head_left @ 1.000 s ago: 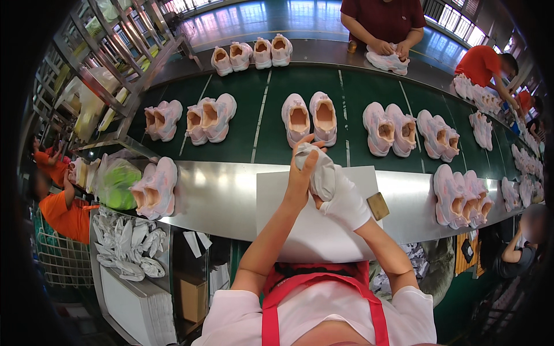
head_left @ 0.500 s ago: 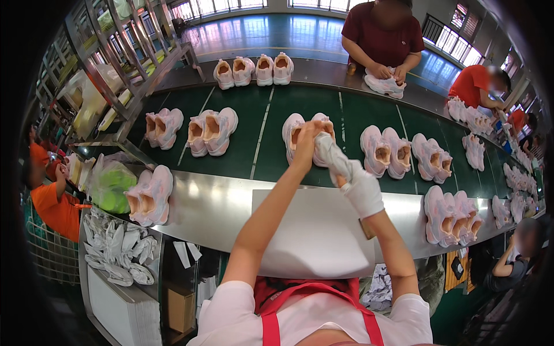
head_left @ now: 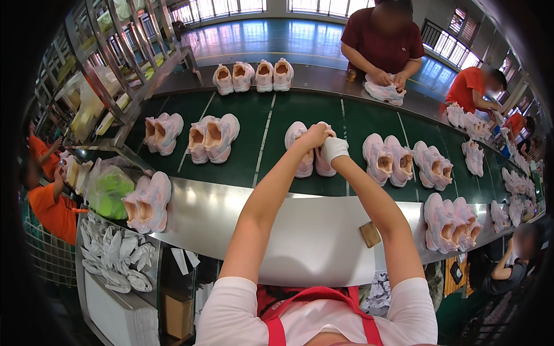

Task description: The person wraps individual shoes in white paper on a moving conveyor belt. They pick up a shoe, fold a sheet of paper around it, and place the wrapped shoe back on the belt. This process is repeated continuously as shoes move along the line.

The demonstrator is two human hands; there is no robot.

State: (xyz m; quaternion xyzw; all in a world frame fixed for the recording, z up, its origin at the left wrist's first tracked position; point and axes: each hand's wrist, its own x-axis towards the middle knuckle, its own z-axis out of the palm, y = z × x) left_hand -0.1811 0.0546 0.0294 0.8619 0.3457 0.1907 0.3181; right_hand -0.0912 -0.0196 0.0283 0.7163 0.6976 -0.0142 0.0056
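Note:
In the middle of the green conveyor belt, a pair of pale pink and white sneakers sits under my hands. My bare left hand (head_left: 315, 136) closes on the upper part of the right-hand sneaker (head_left: 324, 164), fingers bent over its collar. Pressed against the same shoe's opening is my right hand (head_left: 334, 148), in a white glove, its fingertips hidden by the shoe and the other hand. The left-hand sneaker (head_left: 296, 134) stands beside it, partly covered by my left forearm. No paper shows outside the shoe.
More sneaker pairs stand along the belt (head_left: 248, 151) and on its metal edges. A wooden block (head_left: 370, 234) rests near my right forearm. Crumpled paper (head_left: 118, 254) fills a bin at lower left. A metal rack (head_left: 124, 109) rises at left. Co-workers handle shoes across the belt.
The wad of crumpled paper in my right hand has gone from sight at the right-hand shoe's opening. My gloved hand has moved forward and up against the shoe, beside my left hand.

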